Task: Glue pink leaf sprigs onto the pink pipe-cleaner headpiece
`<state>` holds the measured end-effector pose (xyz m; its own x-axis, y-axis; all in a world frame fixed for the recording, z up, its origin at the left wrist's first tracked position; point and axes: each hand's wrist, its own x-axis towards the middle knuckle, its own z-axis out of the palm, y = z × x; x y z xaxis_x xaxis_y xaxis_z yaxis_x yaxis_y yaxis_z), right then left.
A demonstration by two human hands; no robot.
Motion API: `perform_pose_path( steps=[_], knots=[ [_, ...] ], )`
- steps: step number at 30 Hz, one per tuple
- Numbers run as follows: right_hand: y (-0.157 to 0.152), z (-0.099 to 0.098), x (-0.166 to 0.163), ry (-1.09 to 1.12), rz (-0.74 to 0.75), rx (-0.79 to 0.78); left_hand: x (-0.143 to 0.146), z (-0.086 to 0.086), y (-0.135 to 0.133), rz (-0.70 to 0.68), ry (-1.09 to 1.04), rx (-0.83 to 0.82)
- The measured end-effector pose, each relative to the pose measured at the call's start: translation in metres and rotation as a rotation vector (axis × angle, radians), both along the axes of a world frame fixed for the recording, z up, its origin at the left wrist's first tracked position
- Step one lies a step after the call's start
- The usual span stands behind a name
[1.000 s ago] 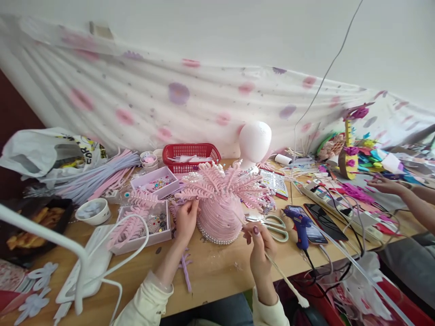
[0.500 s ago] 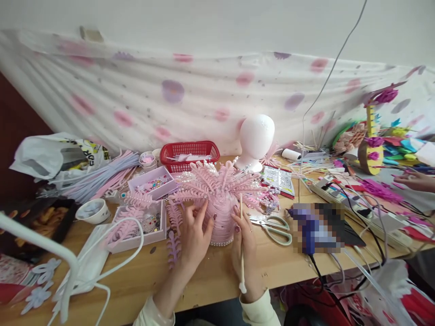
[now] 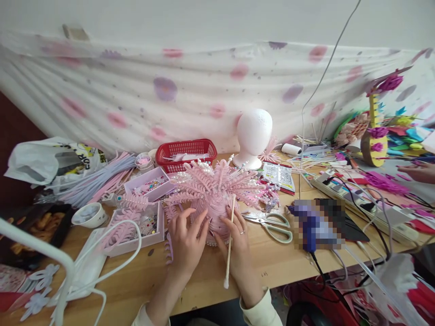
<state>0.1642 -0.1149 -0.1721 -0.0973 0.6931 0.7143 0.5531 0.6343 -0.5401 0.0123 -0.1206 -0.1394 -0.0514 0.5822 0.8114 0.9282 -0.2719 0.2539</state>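
A pink dome-shaped headpiece (image 3: 213, 190) with feathery fronds and pearls stands on the wooden table (image 3: 190, 276). My left hand (image 3: 185, 242) lies against its near left side, fingers spread on the dome. My right hand (image 3: 238, 242) rests on its near right side and pinches a thin white stick (image 3: 229, 244) with a blob at its lower end, pointing up toward the fronds.
Scissors (image 3: 272, 224) and a blue glue gun (image 3: 307, 224) lie to the right. White trays (image 3: 136, 226) of beads and pink fronds sit left, a red basket (image 3: 185, 154) and a foam head (image 3: 253, 136) behind. Another person's hand (image 3: 419, 172) is far right among cables.
Both hands moved in onto the dome's near sides. The right hand swung the white stick from slanting down-right to nearly upright against the headpiece. The camera shifted slightly.
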Motion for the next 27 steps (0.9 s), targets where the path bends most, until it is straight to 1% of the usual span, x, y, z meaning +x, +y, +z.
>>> perform_pose_path(
  steps=[2,4,7,10,14,18,20,25,27],
  knots=[
    [0.000,0.000,0.000,0.000,0.003,-0.001,-0.001,0.002,0.000,-0.059,-0.120,-0.022],
    [0.001,0.000,0.000,0.000,-0.002,0.000,-0.001,0.002,0.003,-0.120,-0.222,-0.093],
    [0.001,0.001,0.000,-0.002,0.000,-0.002,-0.001,-0.001,0.008,-0.170,-0.230,-0.136],
    [0.000,0.001,0.000,0.001,0.003,-0.007,0.000,-0.002,0.011,-0.158,-0.178,-0.149],
    [0.001,-0.001,0.000,0.000,-0.007,0.006,-0.001,0.002,0.008,-0.114,-0.123,-0.171],
    [0.004,-0.005,0.002,-0.023,0.003,0.021,-0.003,0.006,0.003,-0.034,-0.078,-0.055],
    [0.005,-0.007,0.003,-0.024,0.001,0.029,-0.002,0.007,0.002,-0.017,-0.104,-0.026],
    [0.008,-0.007,0.003,-0.015,-0.007,0.072,0.004,0.007,0.003,-0.081,-0.234,-0.113],
    [0.008,-0.007,0.003,-0.013,-0.015,0.084,0.002,0.011,0.001,-0.077,-0.276,-0.077]
  ],
)
